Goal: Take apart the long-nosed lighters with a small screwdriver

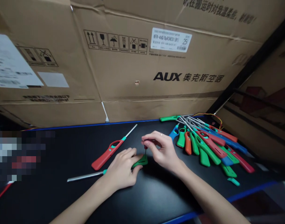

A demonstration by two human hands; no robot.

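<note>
Right fingers (153, 136) pinching now, red-handled screwdriver (145, 146) upright, tip down at the green lighter (141, 161) below them; left fingers (136, 171) clamp that lighter, presumably so it can't twist, red lighter (106, 156) just beyond!

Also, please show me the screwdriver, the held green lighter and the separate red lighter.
Screwdriver (145, 146): head view, red handle.
Held green lighter (144, 162): head view, handle's end.
Separate red lighter (106, 156): head view, handle.

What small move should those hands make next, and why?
Probably a gentle twist of the screwdriver: the right hand holds it upright, tip down at one end of the green lighter, which the left hand steadies.
</note>
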